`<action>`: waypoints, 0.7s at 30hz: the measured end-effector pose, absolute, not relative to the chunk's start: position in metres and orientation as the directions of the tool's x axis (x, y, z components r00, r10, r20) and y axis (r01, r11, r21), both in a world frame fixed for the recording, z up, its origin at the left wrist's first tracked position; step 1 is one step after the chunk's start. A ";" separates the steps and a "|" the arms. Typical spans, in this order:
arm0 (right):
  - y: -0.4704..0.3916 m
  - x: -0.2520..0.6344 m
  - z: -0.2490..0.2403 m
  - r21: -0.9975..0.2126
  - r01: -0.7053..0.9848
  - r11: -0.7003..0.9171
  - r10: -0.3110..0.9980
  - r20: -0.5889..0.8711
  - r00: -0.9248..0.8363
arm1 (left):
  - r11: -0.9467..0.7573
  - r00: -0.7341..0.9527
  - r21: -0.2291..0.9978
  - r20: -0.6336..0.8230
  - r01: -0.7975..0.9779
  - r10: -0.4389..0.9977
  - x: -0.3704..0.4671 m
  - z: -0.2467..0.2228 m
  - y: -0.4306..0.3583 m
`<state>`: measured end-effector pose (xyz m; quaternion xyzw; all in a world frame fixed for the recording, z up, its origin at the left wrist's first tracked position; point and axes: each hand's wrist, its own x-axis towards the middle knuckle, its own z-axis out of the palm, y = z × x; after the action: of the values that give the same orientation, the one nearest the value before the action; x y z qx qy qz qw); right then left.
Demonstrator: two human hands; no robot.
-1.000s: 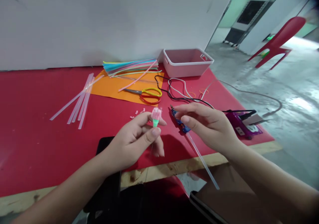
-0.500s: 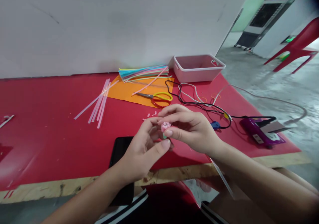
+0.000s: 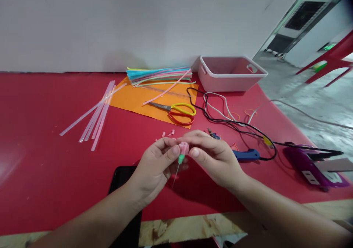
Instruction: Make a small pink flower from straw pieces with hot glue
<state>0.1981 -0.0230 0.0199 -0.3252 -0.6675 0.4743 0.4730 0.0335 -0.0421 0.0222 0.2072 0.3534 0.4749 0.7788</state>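
Note:
A small pink craft flower with a green base and a thin wire stem is between my hands, above the red tabletop. My left hand pinches it between thumb and fingers, and the wire points down toward me. From the other side, the curled fingers of my right hand close around the bloom, with the thumb beside it. Small pink scraps lie just beyond my fingertips. Right of my right hand, the blue handle of a corded tool shows; its front is partly hidden by the hand.
Scissors lie on an orange sheet beside a bundle of coloured pipe cleaners. Translucent sticks are at left, a pink basket at back right. Cables run toward a purple box. A black phone lies under my left forearm.
The flower has tilted so its green base and wire stem now show. My right thumb has shifted to the bloom's side. The camera view has moved, revealing more of the blue-handled tool.

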 end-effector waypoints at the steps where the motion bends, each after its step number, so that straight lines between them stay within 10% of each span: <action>1: -0.024 0.198 0.018 -0.949 -0.021 0.314 0.895 0.303 -0.327 | 0.475 0.303 0.653 -0.366 -0.590 0.880 0.034 0.021 -0.042; 10: -0.023 0.192 0.009 -0.991 -0.076 0.111 0.966 0.126 -0.228 | 0.522 0.271 0.658 -0.451 -0.542 0.851 0.034 0.014 -0.040; 21: -0.025 0.194 0.012 -0.962 0.037 0.269 0.935 0.252 -0.250 | 0.638 0.405 0.540 -0.496 -0.549 0.768 0.025 0.015 -0.043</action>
<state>0.1939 -0.0252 0.0121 -0.3817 -0.6366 0.4689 0.4788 0.0255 -0.0433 0.0150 0.1474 0.3720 0.3991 0.8250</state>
